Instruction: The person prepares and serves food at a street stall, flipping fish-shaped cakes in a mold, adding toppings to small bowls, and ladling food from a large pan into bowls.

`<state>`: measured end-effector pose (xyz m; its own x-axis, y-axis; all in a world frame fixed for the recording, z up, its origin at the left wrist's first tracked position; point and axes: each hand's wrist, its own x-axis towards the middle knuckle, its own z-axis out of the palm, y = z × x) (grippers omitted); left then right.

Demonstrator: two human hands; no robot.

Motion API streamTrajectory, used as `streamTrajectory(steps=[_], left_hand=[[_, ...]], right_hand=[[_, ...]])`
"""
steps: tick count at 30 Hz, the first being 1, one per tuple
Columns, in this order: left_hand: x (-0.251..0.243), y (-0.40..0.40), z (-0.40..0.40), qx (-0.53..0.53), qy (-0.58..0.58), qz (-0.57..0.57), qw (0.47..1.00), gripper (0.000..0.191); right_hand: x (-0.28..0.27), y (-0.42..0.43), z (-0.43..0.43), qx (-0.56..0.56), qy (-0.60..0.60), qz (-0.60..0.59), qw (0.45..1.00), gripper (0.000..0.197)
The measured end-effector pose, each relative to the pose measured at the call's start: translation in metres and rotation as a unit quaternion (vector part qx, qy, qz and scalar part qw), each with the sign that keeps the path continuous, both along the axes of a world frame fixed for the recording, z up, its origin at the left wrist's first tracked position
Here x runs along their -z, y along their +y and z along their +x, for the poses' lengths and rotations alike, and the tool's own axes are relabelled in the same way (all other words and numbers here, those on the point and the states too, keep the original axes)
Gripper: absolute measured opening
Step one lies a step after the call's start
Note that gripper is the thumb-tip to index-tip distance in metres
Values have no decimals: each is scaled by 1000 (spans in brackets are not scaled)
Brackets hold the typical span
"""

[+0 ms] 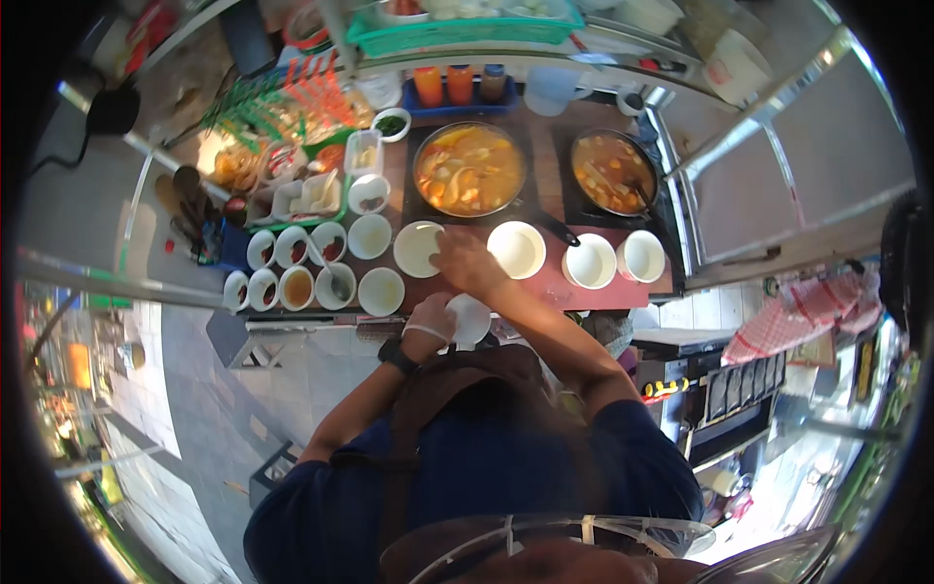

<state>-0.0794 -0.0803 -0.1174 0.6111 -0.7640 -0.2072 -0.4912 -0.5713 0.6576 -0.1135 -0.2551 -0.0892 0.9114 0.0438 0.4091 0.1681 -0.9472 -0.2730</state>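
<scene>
My left hand (429,326), with a watch on its wrist, holds a white bowl (471,320) at the counter's front edge. My right hand (471,261) is slightly blurred and reaches left across the counter, its fingers at the right rim of a wide white bowl (416,250); whether they grip it is unclear. White bowls (516,250) stand to its right, two of them (589,261) (641,257) further along. Behind are a pan of orange soupy food (469,169) and a smaller pan of reddish stew (611,172) with a utensil in it.
Several small white bowls (298,287) with sauces or pastes stand at the left, a spoon (337,285) in one. Behind them are ingredient containers (305,198). A black pan handle (560,228) points forward between bowls. Squeeze bottles (460,84) stand in a blue tray (423,108).
</scene>
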Motion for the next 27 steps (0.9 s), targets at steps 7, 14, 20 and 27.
streamTrajectory(steps=[7,14,20,27], left_hand=[[-12,84,14,6,80,24,996,37],[-26,109,32,97,53,11,994,38],[-20,152,39,91,68,16,993,39],[-17,166,33,65,124,15,990,38]], right_hand=[[-95,15,-139,15,38,430,902,19],[41,51,-250,133,-268,884,358,23],[9,91,-187,242,-154,653,701,13],[10,58,-31,222,33,20,974,26]])
